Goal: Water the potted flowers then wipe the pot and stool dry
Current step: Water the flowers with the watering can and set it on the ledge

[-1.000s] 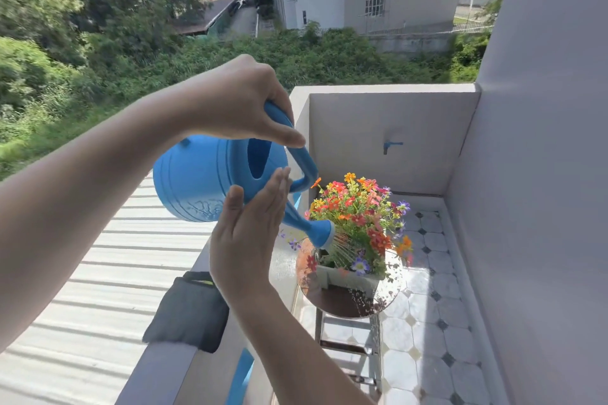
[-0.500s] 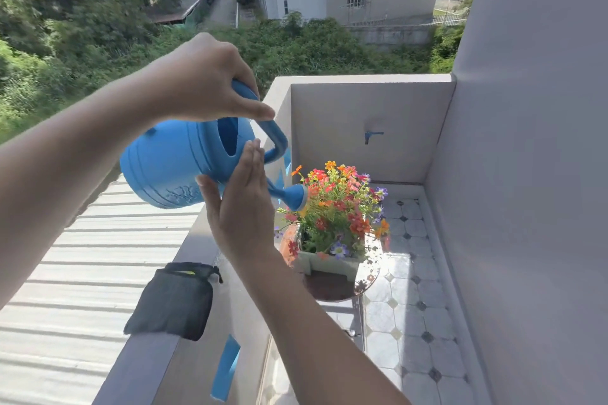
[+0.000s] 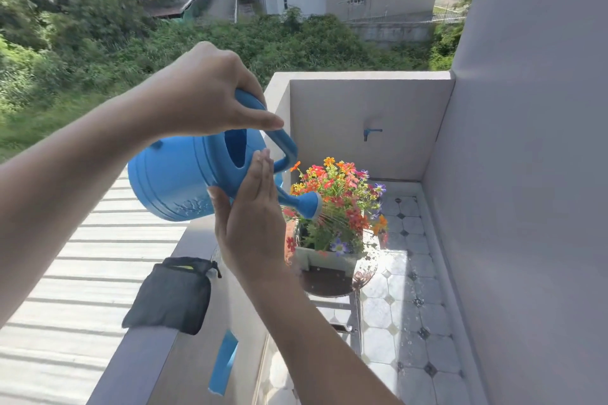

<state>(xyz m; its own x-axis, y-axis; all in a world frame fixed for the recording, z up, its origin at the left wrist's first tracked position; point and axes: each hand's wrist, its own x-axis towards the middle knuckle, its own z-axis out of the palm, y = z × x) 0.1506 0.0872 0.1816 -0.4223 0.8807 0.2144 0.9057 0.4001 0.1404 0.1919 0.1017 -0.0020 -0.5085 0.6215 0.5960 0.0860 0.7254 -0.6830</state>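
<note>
My left hand (image 3: 204, 92) grips the top handle of a blue watering can (image 3: 177, 181), which is tilted spout-down to the right. My right hand (image 3: 253, 223) lies flat against the can's near side, fingers straight and together. Thin streams of water fall from the spout's rose (image 3: 311, 204) onto the colourful flowers (image 3: 342, 200). These stand in a white pot (image 3: 325, 260) on a round dark stool (image 3: 329, 284), whose top is speckled with droplets.
A dark folded cloth (image 3: 171, 294) lies on the parapet ledge (image 3: 138, 355) at the lower left. A tap (image 3: 371, 132) sticks out of the far balcony wall. The tiled floor (image 3: 411, 322) is wet around the stool. A plain wall (image 3: 526, 207) closes the right side.
The can's spout has dipped again over the flowers and water streams from the rose. Both hands keep their places on the can.
</note>
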